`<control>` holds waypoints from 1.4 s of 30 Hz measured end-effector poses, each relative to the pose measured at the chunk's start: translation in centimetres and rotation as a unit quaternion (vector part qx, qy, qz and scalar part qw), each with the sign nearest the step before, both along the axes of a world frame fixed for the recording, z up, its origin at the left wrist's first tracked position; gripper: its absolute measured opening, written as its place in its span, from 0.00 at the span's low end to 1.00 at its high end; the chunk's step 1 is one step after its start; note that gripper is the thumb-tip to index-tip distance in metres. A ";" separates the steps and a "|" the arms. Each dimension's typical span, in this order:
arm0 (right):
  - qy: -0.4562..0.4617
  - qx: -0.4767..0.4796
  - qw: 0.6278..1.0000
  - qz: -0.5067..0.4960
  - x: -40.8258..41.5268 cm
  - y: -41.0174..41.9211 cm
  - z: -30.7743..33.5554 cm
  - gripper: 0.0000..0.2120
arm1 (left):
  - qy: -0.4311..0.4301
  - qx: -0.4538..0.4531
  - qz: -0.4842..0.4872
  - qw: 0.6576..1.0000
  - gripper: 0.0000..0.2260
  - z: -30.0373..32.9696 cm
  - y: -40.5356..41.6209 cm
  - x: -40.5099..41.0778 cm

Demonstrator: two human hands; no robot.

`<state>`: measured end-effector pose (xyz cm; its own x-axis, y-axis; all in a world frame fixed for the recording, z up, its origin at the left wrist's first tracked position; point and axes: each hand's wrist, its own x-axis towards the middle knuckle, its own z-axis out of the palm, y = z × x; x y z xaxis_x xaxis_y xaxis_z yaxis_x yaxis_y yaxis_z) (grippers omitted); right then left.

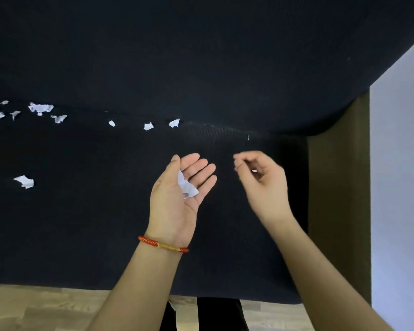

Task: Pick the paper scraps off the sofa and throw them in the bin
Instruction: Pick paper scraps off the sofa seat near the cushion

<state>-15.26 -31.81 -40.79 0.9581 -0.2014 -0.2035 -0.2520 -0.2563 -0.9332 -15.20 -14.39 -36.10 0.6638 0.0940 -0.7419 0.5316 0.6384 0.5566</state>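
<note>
Both hands hang above the seat of a dark sofa [105,223], near its right end. The left hand [179,194] is turned palm up with its fingers [201,172] spread wide and loosely cupped. A few crumpled white paper scraps [187,186] rest in the hollow of that palm, between the thumb and the base of the fingers. A red and yellow woven bracelet [163,244] circles the left wrist.

The right hand [263,180] is just beside the left, apart from it and a little blurred. Its fingers [242,161] are curled narrow, thumb against fingertips. A small white bit [254,171] shows inside the curl; it looks like paper, but I cannot tell for sure whether the hand grips it.

More scraps lie on the sofa. Three small ones sit in a row along the crease between seat and backrest: one [112,123], another [148,126] and a third [174,123], the last being nearest the hands. A looser cluster [41,108] lies further left along the same crease, running to the picture's edge. A single larger scrap [24,181] lies alone on the seat, well left of the left hand.

A dark brown panel [339,187] stands at the sofa's right end, with a pale wall [399,187] beyond it. Wooden floor [46,309] shows below the seat's front edge.
</note>
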 end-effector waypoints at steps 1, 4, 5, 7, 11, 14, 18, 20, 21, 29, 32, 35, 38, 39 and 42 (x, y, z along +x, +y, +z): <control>0.018 0.001 1.000 -0.022 0.9 -1.2 -1.3 0.05 | 0.004 0.006 -0.005 1.000 0.17 0.0 -0.2 0.1; 0.087 -0.036 0.994 -0.055 3.3 -4.9 -5.2 0.05 | 0.020 0.015 -0.028 0.999 0.20 -0.2 -1.2 0.2; 0.121 -0.078 0.989 -0.040 3.8 -5.9 -6.4 0.07 | 0.025 0.012 -0.033 0.999 0.21 -0.3 -1.5 0.2; 0.194 -0.159 0.968 0.006 4.7 -7.6 -8.6 0.17 | 0.032 0.012 -0.038 0.999 0.21 -0.5 -1.9 0.1; 0.259 -0.200 0.943 0.053 5.0 -9.0 -11.2 0.23 | 0.040 0.032 -0.055 0.997 0.18 -1.1 -2.2 0.2; 0.260 -0.187 0.945 0.070 4.6 -8.5 -12.3 0.22 | 0.042 0.031 -0.062 0.997 0.16 -1.3 -2.4 0.5; 0.216 -0.203 0.954 0.045 3.5 -7.5 -13.6 0.16 | 0.040 0.024 -0.060 0.997 0.15 -1.0 -2.8 0.9; 0.203 -0.220 0.953 0.041 3.2 -7.3 -14.0 0.13 | 0.038 0.016 -0.057 0.997 0.16 -0.9 -3.0 1.0; 0.199 -0.228 0.952 0.039 3.2 -7.2 -14.1 0.13 | 0.037 0.013 -0.059 0.998 0.16 -0.9 -3.0 1.0; 0.239 -0.087 0.966 -0.050 3.6 -7.4 -12.9 0.07 | 0.032 -0.009 -0.014 0.999 0.21 -1.3 -1.5 -0.2; 0.279 0.068 0.950 -0.125 4.1 -7.3 -10.6 0.08 | 0.036 -0.030 0.008 0.999 0.19 -1.1 -0.7 -0.6; 0.239 0.103 0.961 -0.091 3.8 -4.9 -7.0 0.06 | 0.058 -0.049 0.026 0.997 0.16 -0.7 0.3 -1.0; 0.191 0.124 0.973 -0.028 2.6 -0.7 -2.5 0.05 | 0.091 -0.029 0.033 0.995 0.12 -0.3 1.2 -1.6; 0.174 0.117 0.978 0.003 2.0 1.1 -1.0 0.05 | 0.096 -0.017 0.038 0.995 0.11 -0.2 1.6 -1.8; 0.105 0.069 0.985 0.120 -0.3 6.1 2.6 0.07 | 0.079 -0.007 0.048 0.996 0.10 0.2 2.9 -2.7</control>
